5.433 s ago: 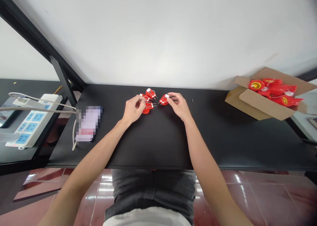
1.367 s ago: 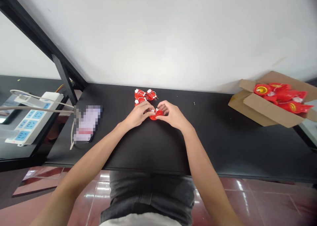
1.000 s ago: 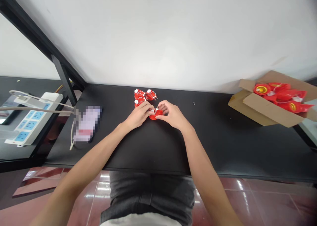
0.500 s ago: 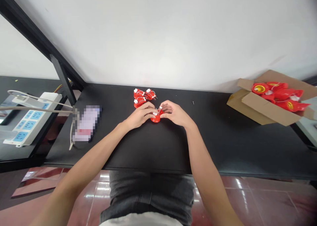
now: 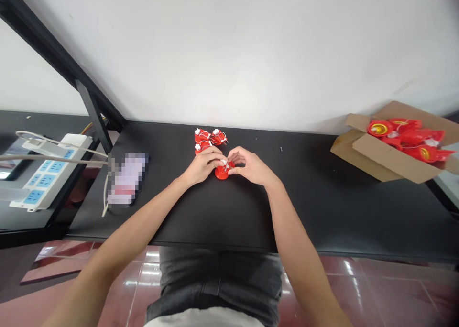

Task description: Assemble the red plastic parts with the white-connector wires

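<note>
Black tabletop [image 5: 229,217] is bearing the work: the left hand [image 5: 202,167] and right hand [image 5: 253,168] are closing narrowly, fingertips pinching a white tie on a red plastic cap [image 5: 222,173]. Three similar caps [image 5: 208,139] are lying just beyond; a cardboard box [image 5: 373,162] is sitting far right.
</note>
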Motion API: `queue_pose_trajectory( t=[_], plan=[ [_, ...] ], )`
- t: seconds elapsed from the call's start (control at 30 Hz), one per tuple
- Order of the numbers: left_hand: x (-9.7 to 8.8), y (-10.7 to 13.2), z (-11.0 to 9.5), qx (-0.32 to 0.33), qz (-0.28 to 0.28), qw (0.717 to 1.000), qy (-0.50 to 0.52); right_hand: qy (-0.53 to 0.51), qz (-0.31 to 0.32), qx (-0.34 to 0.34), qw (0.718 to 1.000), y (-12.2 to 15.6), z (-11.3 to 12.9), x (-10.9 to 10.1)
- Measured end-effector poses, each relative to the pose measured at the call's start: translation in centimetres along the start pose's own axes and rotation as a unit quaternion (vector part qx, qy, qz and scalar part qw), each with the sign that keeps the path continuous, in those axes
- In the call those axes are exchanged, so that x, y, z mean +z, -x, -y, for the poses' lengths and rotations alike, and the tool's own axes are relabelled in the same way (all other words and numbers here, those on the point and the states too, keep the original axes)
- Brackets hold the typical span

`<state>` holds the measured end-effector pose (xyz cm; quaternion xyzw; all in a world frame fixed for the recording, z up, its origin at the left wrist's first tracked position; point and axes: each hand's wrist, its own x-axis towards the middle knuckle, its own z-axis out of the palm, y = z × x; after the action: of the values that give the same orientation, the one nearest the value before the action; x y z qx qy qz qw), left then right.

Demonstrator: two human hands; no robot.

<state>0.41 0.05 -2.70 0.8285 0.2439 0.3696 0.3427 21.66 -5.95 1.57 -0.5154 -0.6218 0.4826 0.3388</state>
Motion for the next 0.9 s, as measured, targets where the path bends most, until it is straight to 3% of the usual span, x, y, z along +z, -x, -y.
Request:
queue_pose_trajectory(
  t=[0.33,0.9],
  plan=[
    [0.0,0.0,-0.5,-0.052,-0.045,0.993,-0.092,0.054,-0.046,-0.046,0.996,0.2,-1.1,-1.7],
    [0.3,0.4,-1.8,-0.044,-0.007,0.993,-0.105,0.111,-0.056,-0.06,0.99,0.1,-0.9,-1.4]
  ],
)
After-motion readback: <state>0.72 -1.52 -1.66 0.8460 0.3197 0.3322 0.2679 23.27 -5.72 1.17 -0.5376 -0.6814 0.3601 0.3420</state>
